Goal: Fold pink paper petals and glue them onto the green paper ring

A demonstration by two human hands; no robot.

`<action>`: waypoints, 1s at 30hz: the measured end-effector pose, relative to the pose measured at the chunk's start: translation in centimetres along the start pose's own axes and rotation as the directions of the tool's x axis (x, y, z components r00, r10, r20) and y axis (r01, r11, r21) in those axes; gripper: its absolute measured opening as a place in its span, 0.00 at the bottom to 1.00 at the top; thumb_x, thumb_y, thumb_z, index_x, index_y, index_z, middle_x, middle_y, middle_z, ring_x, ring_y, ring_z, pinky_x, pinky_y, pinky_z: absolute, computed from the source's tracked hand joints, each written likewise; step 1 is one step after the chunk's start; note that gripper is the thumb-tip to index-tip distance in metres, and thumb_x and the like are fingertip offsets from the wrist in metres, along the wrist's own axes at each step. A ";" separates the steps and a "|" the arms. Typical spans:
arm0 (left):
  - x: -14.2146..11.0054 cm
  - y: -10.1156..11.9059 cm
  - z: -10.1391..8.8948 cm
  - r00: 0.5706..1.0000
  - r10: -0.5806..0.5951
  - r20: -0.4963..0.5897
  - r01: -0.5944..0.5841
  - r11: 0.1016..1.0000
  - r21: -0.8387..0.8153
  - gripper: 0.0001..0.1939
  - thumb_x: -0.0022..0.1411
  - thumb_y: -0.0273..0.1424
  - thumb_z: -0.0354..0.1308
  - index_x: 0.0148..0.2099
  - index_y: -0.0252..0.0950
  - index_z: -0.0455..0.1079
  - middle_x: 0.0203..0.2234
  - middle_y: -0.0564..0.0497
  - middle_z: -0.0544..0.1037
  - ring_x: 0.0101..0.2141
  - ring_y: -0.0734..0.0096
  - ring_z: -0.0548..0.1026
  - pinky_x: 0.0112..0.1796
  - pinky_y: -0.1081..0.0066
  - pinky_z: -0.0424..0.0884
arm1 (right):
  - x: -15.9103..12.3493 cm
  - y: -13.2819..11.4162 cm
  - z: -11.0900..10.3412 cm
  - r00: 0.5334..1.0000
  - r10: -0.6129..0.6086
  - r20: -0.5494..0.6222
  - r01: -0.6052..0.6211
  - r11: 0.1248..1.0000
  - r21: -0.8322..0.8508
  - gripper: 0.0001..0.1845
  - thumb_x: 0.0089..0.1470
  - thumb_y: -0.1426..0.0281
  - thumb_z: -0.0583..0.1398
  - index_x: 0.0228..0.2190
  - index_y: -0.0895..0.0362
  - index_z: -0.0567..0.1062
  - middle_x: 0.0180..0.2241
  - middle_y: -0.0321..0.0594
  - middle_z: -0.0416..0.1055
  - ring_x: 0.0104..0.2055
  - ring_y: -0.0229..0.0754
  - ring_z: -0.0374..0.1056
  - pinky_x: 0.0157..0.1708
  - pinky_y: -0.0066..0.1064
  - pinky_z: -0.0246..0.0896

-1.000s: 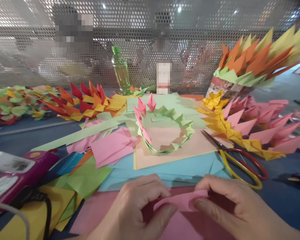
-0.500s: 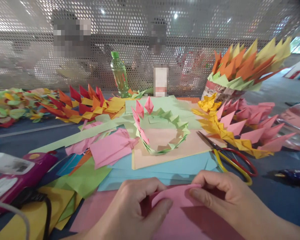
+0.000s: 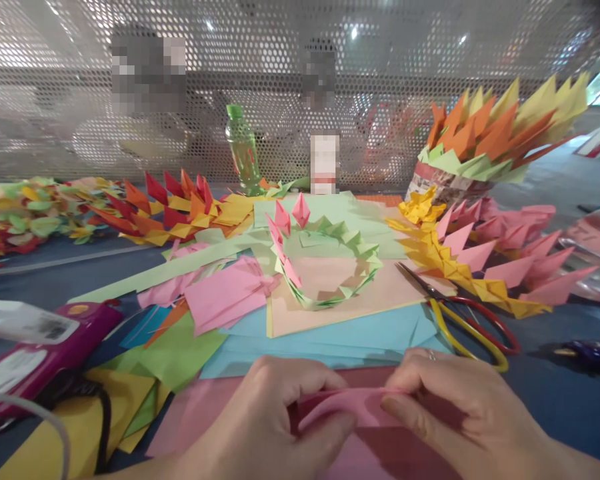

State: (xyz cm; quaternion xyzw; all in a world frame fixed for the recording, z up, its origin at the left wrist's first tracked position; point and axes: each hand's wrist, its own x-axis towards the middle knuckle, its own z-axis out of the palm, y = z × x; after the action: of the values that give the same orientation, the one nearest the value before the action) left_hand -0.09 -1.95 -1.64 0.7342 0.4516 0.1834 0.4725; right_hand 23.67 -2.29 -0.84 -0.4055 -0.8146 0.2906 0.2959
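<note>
Between my two hands, low in the view, a sheet of pink paper [image 3: 363,403] is bent over into a curve. My left hand [image 3: 280,417] pinches its left end between thumb and fingers. On the other end, my right hand [image 3: 445,407], with a ring on one finger, is closed with thumb and fingertips. More pink paper [image 3: 185,417] lies flat beneath the hands. Just beyond are blue sheets [image 3: 300,340] and a peach sheet [image 3: 310,320]. On the peach sheet rests a ring of folded green paper [image 3: 370,257] with several pink points [image 3: 280,217] along its left side.
Scissors [image 3: 463,313] with red and yellow handles lie right of the blue sheets. A purple glue-gun-like device [image 3: 93,327] with a cable is at left. Folded paper crowns [image 3: 485,253] stand right. A green-capped bottle [image 3: 243,150] stands by the perforated metal panel [image 3: 270,73].
Both hands have come down slightly, and the bent pink paper between them looks flatter and lower. My right hand has turned so its ring now shows. The view has shifted slightly.
</note>
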 end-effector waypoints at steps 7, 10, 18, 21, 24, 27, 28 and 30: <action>-0.2 -0.3 0.2 0.963 0.268 -0.031 -0.265 0.961 0.081 0.14 0.64 0.27 0.57 0.25 0.34 0.68 0.18 0.58 0.65 0.21 0.81 0.62 0.23 0.80 0.57 | -0.9 -1.0 1.1 0.998 -0.042 -0.050 0.039 0.997 -0.060 0.11 0.65 0.68 0.60 0.28 0.53 0.75 0.22 0.31 0.71 0.26 0.34 0.67 0.29 0.24 0.62; -0.5 -0.7 0.8 0.948 0.316 -0.045 -0.312 0.946 0.092 0.15 0.67 0.26 0.54 0.26 0.34 0.71 0.19 0.56 0.69 0.22 0.80 0.65 0.24 0.80 0.59 | -1.0 -1.3 1.4 0.996 -0.034 -0.077 0.029 0.997 -0.066 0.13 0.64 0.69 0.59 0.26 0.53 0.73 0.21 0.31 0.70 0.25 0.35 0.66 0.28 0.24 0.61; -0.3 0.0 0.5 0.958 0.287 -0.017 -0.283 0.951 0.125 0.15 0.68 0.26 0.53 0.28 0.33 0.71 0.20 0.56 0.71 0.22 0.81 0.66 0.24 0.81 0.59 | -0.6 -1.4 1.2 0.996 -0.070 -0.061 0.065 0.995 -0.071 0.13 0.64 0.71 0.59 0.26 0.54 0.72 0.21 0.31 0.70 0.23 0.33 0.66 0.26 0.22 0.59; -0.4 0.7 -0.1 0.962 0.269 0.038 -0.272 0.950 0.154 0.18 0.72 0.29 0.49 0.29 0.33 0.71 0.21 0.55 0.72 0.23 0.79 0.69 0.25 0.81 0.62 | -0.5 -1.4 1.1 0.995 -0.076 -0.061 0.071 0.994 -0.077 0.13 0.64 0.71 0.58 0.25 0.54 0.72 0.21 0.31 0.69 0.23 0.33 0.66 0.24 0.22 0.58; -0.6 1.0 -0.4 0.955 0.291 0.053 -0.295 0.939 0.176 0.19 0.73 0.28 0.46 0.30 0.33 0.72 0.23 0.53 0.74 0.25 0.78 0.72 0.28 0.81 0.65 | -0.5 -1.5 1.0 0.997 -0.064 -0.053 0.061 0.997 -0.055 0.13 0.63 0.71 0.59 0.25 0.53 0.71 0.21 0.30 0.70 0.23 0.32 0.66 0.25 0.21 0.59; -0.7 0.9 -0.3 0.941 0.336 0.031 -0.335 0.923 0.191 0.18 0.72 0.26 0.47 0.29 0.33 0.71 0.22 0.54 0.73 0.24 0.79 0.70 0.27 0.82 0.64 | -0.5 -1.6 1.0 0.999 -0.016 -0.042 0.016 1.000 -0.014 0.12 0.63 0.70 0.60 0.26 0.53 0.71 0.22 0.28 0.70 0.24 0.31 0.67 0.26 0.21 0.60; -0.8 0.8 -0.2 0.939 0.344 0.024 -0.342 0.920 0.192 0.18 0.71 0.26 0.47 0.28 0.33 0.70 0.21 0.55 0.72 0.23 0.79 0.69 0.26 0.82 0.64 | -0.4 -1.6 0.9 0.999 -0.001 -0.035 0.001 1.000 0.000 0.12 0.63 0.69 0.61 0.26 0.53 0.71 0.22 0.28 0.70 0.24 0.31 0.67 0.27 0.20 0.60; -0.8 0.7 -0.2 0.938 0.346 -0.002 -0.339 0.919 0.200 0.18 0.71 0.26 0.47 0.28 0.33 0.70 0.21 0.55 0.71 0.23 0.80 0.69 0.26 0.82 0.64 | -0.3 -1.7 0.7 1.000 0.027 -0.012 -0.026 0.999 0.022 0.12 0.64 0.67 0.60 0.27 0.52 0.71 0.22 0.27 0.70 0.24 0.31 0.67 0.27 0.20 0.61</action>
State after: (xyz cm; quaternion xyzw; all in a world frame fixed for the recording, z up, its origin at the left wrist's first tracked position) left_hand -0.32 -2.65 -0.76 0.8413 0.3408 0.2313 0.3499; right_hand 22.49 -3.59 -0.15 -0.4147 -0.8042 0.3010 0.3012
